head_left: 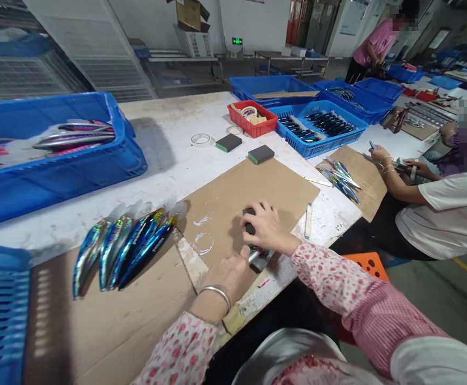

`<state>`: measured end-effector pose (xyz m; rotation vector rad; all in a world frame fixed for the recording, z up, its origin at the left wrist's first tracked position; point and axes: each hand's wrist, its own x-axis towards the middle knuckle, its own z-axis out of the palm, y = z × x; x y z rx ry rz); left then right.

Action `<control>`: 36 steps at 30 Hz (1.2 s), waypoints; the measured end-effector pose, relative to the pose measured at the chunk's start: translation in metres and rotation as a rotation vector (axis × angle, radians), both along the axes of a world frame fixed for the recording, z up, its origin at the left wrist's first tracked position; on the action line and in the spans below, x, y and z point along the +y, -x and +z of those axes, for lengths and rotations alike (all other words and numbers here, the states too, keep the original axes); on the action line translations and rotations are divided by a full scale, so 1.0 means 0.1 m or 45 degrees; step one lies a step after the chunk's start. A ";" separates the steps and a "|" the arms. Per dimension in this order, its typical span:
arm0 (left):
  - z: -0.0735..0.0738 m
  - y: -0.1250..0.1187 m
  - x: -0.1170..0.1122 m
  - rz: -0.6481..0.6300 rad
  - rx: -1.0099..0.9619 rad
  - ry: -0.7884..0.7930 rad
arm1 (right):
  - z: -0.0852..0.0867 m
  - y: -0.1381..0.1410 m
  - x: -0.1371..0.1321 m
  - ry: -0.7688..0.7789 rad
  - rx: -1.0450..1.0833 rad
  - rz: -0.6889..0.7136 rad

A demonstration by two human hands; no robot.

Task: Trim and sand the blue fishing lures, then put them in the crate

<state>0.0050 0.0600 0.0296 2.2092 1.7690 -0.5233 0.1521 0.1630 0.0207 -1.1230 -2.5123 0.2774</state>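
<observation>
My right hand [266, 227] is closed over a dark sanding block [250, 220] and presses it onto a shiny silver fish-shaped lure [260, 258] lying on a cardboard sheet [253, 198]. My left hand [228, 274], with a metal bangle at the wrist, is curled round the near end of that lure and holds it against the table edge. Several iridescent blue-green lures [124, 248] lie side by side on cardboard to the left of my hands.
A blue crate [56, 171] with lures stands at the far left, another blue crate [0, 315] at the near left. Two sanding blocks [261, 154], tape rolls [201, 139], a red bin [252, 118] and blue crates [321, 128] lie beyond. A seated person [437, 203] works at the right.
</observation>
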 end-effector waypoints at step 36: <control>0.05 -0.01 0.01 0.091 -0.082 0.052 | -0.19 -0.35 -0.01 -0.057 0.172 -0.350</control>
